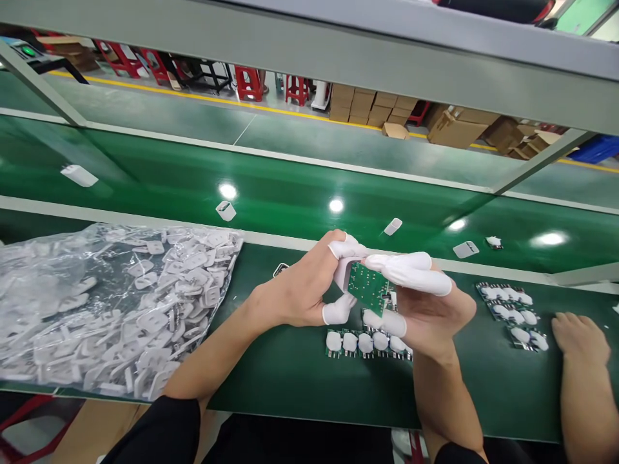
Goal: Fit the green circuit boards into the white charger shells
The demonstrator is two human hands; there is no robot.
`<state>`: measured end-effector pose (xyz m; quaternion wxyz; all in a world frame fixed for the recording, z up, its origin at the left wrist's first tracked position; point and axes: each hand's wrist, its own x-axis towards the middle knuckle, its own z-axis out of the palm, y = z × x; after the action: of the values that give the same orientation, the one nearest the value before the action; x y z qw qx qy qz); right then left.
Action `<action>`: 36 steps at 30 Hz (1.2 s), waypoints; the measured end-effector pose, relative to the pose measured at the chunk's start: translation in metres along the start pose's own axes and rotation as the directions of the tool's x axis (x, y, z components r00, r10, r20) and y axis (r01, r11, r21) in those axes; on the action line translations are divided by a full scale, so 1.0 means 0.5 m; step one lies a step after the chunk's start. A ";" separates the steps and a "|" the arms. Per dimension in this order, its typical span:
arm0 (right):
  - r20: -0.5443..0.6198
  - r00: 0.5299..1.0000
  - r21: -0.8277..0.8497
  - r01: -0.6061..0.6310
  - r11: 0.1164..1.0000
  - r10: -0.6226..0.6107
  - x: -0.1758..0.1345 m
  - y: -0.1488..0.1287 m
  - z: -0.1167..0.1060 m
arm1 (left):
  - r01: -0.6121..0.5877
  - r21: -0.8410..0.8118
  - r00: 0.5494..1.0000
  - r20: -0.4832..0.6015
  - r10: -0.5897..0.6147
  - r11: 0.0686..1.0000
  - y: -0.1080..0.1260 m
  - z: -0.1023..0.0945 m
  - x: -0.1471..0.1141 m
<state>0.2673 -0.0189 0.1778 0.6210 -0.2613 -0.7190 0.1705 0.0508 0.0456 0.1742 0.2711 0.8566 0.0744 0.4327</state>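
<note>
My left hand (314, 283), with white finger cots on thumb and finger, grips a white plastic housing (342, 273), its open end turned right. In my right hand (420, 296), also wearing white finger cots, is a green circuit board (368, 287), solder side toward me. The board's left edge meets the mouth of the housing; how far inside it sits, I cannot tell. Below my hands lies a row of circuit boards with white round parts (366, 343), partly hidden by my right hand.
To the left is a clear bag (193, 309) of white plastic pieces. More boards (507, 304) lie at right, near another person's hand (580, 338). White housings (225, 211) stand along the green surface beyond the rail (290, 241). A beam (309, 55) crosses overhead.
</note>
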 end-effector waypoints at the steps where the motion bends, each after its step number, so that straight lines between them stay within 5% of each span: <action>1: 0.008 1.000 -0.005 0.002 1.000 -0.002 -0.001 0.001 0.000 | -0.006 -0.002 1.000 -0.005 0.006 1.000 -0.001 0.001 -0.001; 18: 0.084 0.995 0.016 0.059 0.998 -0.061 0.016 0.000 0.001 | -0.030 0.049 1.000 0.004 0.030 0.998 -0.003 0.000 -0.002; 29: 0.094 0.995 -0.146 0.030 0.989 -0.016 0.009 0.007 0.006 | -0.035 0.046 0.999 0.019 0.034 0.998 -0.005 0.003 -0.002; 36: 0.204 0.976 -0.313 0.135 0.940 -0.073 0.018 0.014 -0.019 | 0.265 -0.317 0.964 0.104 -0.245 0.911 -0.003 0.008 -0.020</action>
<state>0.2767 -0.0089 0.1826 0.5063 -0.3040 -0.8059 0.0408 0.0479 0.0414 0.1644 0.4659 0.7956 0.1041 0.3730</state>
